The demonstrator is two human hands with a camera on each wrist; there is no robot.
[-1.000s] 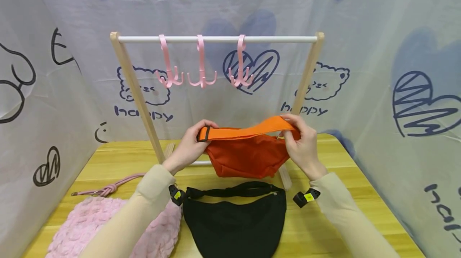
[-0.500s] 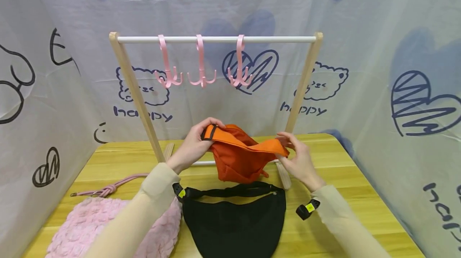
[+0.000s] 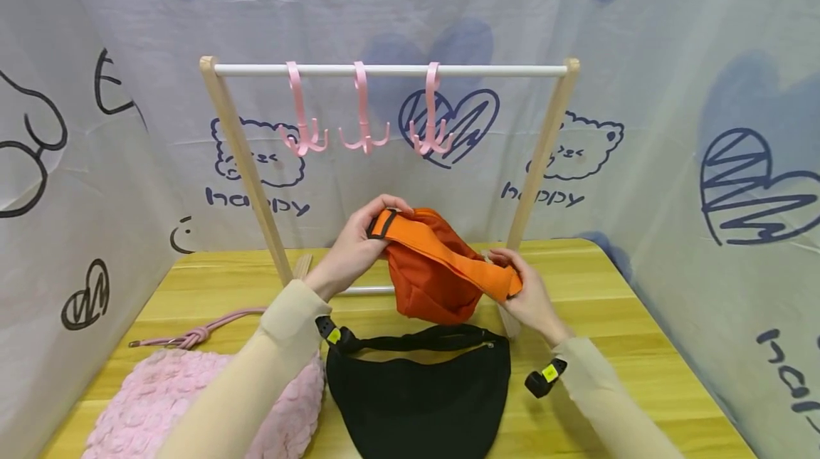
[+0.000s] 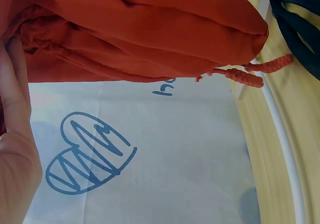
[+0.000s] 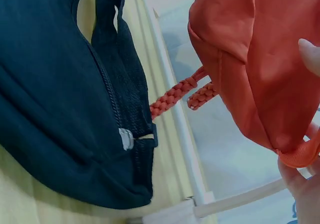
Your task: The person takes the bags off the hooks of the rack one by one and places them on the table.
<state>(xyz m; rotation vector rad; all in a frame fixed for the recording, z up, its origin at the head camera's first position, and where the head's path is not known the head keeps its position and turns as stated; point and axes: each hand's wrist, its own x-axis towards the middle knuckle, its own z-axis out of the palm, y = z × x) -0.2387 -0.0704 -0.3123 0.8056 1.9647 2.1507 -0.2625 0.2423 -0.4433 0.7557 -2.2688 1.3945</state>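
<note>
An orange-red waist bag (image 3: 429, 285) is held up over the wooden table between both hands. My left hand (image 3: 355, 242) grips its upper left end beside the black strap slider (image 3: 382, 223). Lower down on the other side, my right hand (image 3: 530, 299) holds the far end of the bright orange strap (image 3: 442, 252), which slants down to the right across the bag. Braided cords (image 4: 245, 77) dangle from the bag in the left wrist view. In the right wrist view, fingers (image 5: 295, 181) pinch the strap's end at the bag's corner.
Behind the bag stands a wooden rack with a white rod (image 3: 512, 70) bearing three pink hooks (image 3: 364, 110). A black bag (image 3: 416, 402) lies in front on the table (image 3: 615, 345). Front left lies a fluffy pink bag (image 3: 154, 388) with a knotted strap (image 3: 195, 336).
The strap ran nearly level a second ago and now slopes down to the right. My left hand has risen a little and moved right; my right hand has come down.
</note>
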